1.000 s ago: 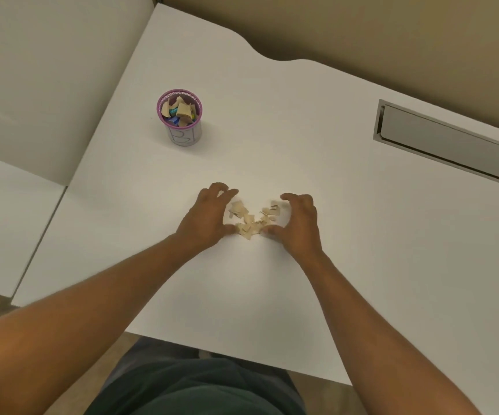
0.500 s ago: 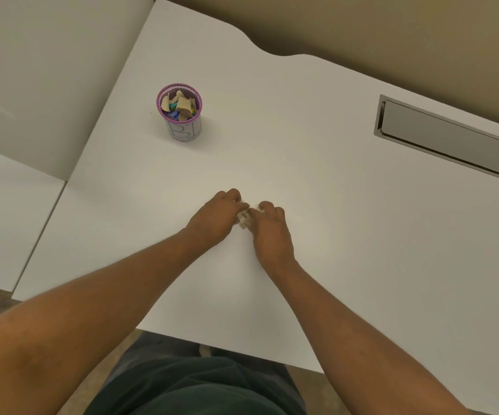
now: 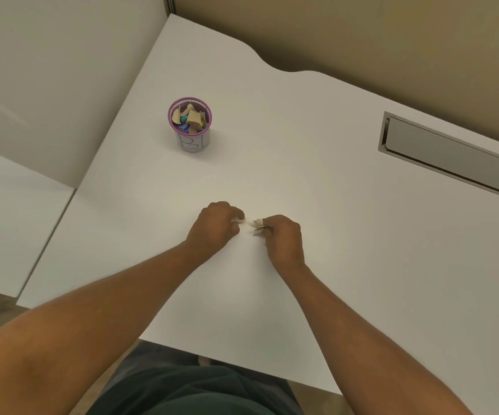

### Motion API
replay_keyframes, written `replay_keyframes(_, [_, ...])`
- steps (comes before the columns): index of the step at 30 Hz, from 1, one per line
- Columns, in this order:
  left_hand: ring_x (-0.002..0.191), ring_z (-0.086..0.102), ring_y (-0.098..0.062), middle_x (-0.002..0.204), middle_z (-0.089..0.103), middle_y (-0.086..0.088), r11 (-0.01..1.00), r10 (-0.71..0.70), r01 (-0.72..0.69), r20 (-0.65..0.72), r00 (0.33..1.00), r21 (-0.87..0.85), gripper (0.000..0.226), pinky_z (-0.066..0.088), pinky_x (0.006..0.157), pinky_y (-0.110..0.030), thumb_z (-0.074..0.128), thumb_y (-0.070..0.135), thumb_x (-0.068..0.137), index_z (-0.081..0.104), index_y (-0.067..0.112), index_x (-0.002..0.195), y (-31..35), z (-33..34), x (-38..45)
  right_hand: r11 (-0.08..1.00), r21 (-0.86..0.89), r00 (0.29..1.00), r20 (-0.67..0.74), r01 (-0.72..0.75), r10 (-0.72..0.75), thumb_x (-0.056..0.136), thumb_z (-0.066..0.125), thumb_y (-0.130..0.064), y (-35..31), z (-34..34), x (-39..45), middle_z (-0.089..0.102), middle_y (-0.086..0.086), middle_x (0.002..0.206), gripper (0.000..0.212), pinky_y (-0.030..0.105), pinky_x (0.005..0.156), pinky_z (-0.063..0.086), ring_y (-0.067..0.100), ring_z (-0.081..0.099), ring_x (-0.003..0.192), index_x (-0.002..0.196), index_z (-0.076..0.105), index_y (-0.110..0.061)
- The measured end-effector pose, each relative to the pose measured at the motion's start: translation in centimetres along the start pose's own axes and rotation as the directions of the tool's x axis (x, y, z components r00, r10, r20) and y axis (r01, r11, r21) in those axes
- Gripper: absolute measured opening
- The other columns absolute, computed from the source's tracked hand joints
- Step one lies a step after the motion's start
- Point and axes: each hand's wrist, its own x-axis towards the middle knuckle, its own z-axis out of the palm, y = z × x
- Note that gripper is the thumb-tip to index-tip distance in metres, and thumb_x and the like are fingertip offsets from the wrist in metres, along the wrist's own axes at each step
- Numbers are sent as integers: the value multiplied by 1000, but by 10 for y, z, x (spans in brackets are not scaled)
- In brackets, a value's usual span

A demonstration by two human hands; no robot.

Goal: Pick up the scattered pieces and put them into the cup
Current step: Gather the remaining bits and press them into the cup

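While the cup (image 3: 190,124) stands well apart at the far left of the white desk (image 3: 347,265), the left hand (image 3: 216,227) and right hand (image 3: 282,238) each curl closed around small tan pieces (image 3: 257,224) (seemingly light, thin, easily spilled), best pinched gently by their edges.

Wide open table (image 3: 302,175) all around both fists; only the cup (image 3: 190,124) stands up-left of them, metal slot (image 3: 452,154) far off right.
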Motion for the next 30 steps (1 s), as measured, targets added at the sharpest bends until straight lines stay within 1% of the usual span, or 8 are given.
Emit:
replay_keyframes(4, [77,68,-6,82,73,12,962,-95,60,-121,988,-265,27,49,73,-25,69,12,84,82,28,101,-8,-19,-2,968,210,990,-6,-134,138,94,69,-17,-23,-1,10,69,-13,60,21,8,52,41,-1,59,49,78,81,-25])
replay_keyframes(7, [74,70,0,88,72,13,942,-123,36,-243,962,-334,25,49,73,-17,71,15,87,83,29,104,-11,-45,4,960,243,990,-2,-137,142,91,72,-24,-52,0,26,72,-10,64,16,23,55,50,1,56,55,78,81,-25])
replay_keyframes(12, [76,73,-5,96,79,4,924,-180,1,-432,884,-383,21,53,74,-13,74,19,92,82,23,111,-8,-100,27,961,276,999,-49,8,6,92,74,-23,-119,-4,69,80,-9,90,13,15,71,50,6,72,84,100,83,-21])
replay_keyframes(15, [83,75,-18,95,81,-5,928,-206,0,-513,834,-372,22,55,81,-23,76,22,92,82,20,113,-7,-137,46,958,242,988,-78,151,-136,92,70,-18,-159,-8,103,76,2,76,14,17,59,42,12,63,68,88,82,-15])
replay_keyframes(20, [96,70,-21,104,76,-2,947,-231,77,-494,838,-312,24,51,79,-28,74,18,92,81,19,115,-10,-173,80,968,110,972,-81,228,-220,87,59,-2,-204,-2,151,57,25,70,18,28,58,30,15,35,64,73,69,2])
replay_keyframes(22, [96,67,-25,106,73,-8,962,-220,118,-444,868,-246,25,42,70,-24,74,21,92,81,17,116,-12,-177,90,975,10,974,-47,221,-221,87,56,0,-211,6,166,51,18,73,17,29,61,31,15,37,67,74,64,6])
replay_keyframes(25, [83,64,-27,88,69,-6,966,-221,142,-398,891,-218,18,35,55,-22,76,18,88,83,14,105,-16,-181,97,964,-39,963,61,263,-261,93,54,-2,-215,15,177,51,4,90,18,26,70,37,14,43,75,82,59,-16])
replay_keyframes(30, [85,65,-15,91,72,3,955,-227,130,-374,899,-267,27,38,60,-12,84,19,81,78,18,108,-27,-187,95,941,-102,946,79,321,-314,83,68,-8,-211,14,181,72,2,90,15,35,69,56,21,66,81,94,77,-13])
